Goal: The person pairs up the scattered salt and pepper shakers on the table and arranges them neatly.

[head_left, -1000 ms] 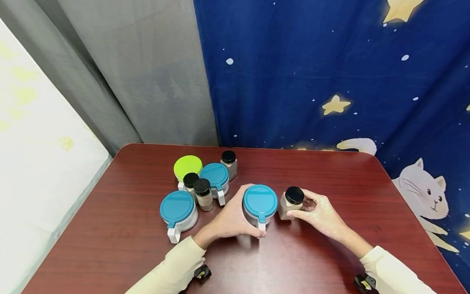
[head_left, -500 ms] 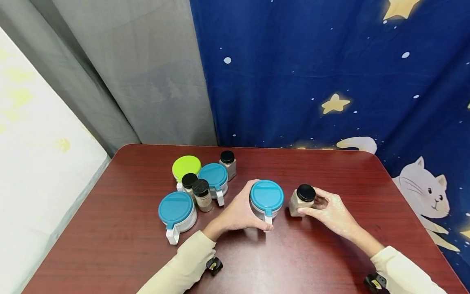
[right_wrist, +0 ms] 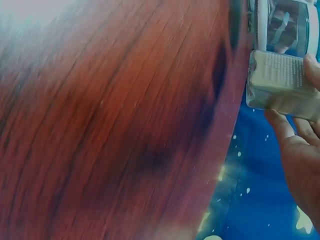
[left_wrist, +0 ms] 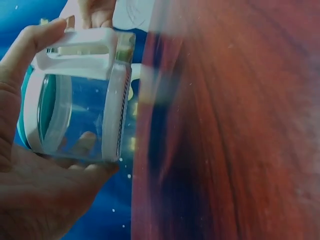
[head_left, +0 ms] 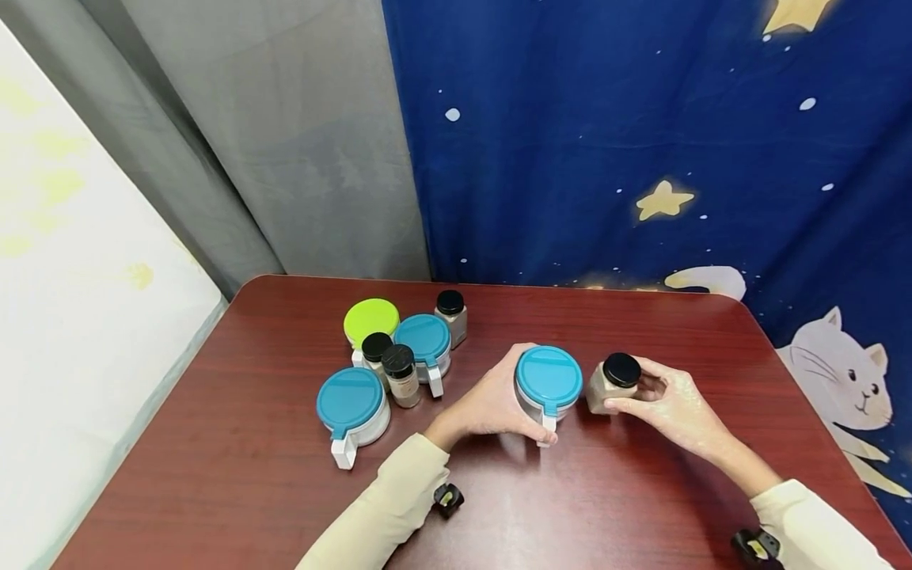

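My left hand (head_left: 499, 404) grips a clear seasoning jar (head_left: 549, 378) with a blue lid and a white handle. Its thumb lies by the handle, and the fingers wrap the far side. In the left wrist view this jar (left_wrist: 82, 112) looks see-through, its base off the tabletop. My right hand (head_left: 677, 404) pinches a square spice bottle (head_left: 604, 393) with a black cap between thumb and fingers. The right wrist view shows printed text on the bottle (right_wrist: 280, 82), which is also raised, close beside the jar. Some right fingertips are hidden behind the bottle.
On the left of the brown table (head_left: 235, 412) stand two blue-lidded jars, one nearer (head_left: 352, 404) and one farther (head_left: 423, 340). A green-lidded jar (head_left: 371, 318) and several black-capped bottles (head_left: 403, 380) cluster around them. Curtains (head_left: 541, 158) hang behind the far edge.
Both hands have moved to the right and slightly away from me, carrying the blue-lidded jar and the spice bottle side by side. Their grips look the same. The jars on the left stay put.
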`<state>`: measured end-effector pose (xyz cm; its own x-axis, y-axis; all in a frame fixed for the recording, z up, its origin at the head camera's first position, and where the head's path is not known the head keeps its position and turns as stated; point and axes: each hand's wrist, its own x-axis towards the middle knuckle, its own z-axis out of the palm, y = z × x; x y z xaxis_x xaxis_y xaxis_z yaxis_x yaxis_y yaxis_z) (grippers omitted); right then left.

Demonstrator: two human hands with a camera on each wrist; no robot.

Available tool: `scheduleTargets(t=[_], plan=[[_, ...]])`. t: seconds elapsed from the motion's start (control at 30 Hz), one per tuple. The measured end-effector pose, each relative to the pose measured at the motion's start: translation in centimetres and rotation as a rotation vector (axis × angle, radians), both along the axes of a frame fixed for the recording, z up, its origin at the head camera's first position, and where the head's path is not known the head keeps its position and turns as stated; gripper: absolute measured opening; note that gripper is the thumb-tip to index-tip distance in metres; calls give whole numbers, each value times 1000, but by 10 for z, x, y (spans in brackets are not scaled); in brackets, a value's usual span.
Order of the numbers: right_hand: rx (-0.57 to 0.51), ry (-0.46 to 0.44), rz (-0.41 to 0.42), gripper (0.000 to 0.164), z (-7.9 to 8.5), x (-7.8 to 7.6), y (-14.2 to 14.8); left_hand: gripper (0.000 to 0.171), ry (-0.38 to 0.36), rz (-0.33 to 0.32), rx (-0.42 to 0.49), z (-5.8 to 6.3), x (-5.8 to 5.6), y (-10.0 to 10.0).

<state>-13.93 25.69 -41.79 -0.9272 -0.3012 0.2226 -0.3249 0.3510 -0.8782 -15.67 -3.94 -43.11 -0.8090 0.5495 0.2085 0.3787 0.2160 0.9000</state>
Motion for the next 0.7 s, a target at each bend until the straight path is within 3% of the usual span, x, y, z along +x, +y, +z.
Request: scheduleTargets(t=[0.3,0.7], plan=[[90,24,-54,56,4,-3,12,110,26,1,-20,-4,-8,12],[114,32,-71,55,1,-10,26,109,55,3,0,-7,-15,33]])
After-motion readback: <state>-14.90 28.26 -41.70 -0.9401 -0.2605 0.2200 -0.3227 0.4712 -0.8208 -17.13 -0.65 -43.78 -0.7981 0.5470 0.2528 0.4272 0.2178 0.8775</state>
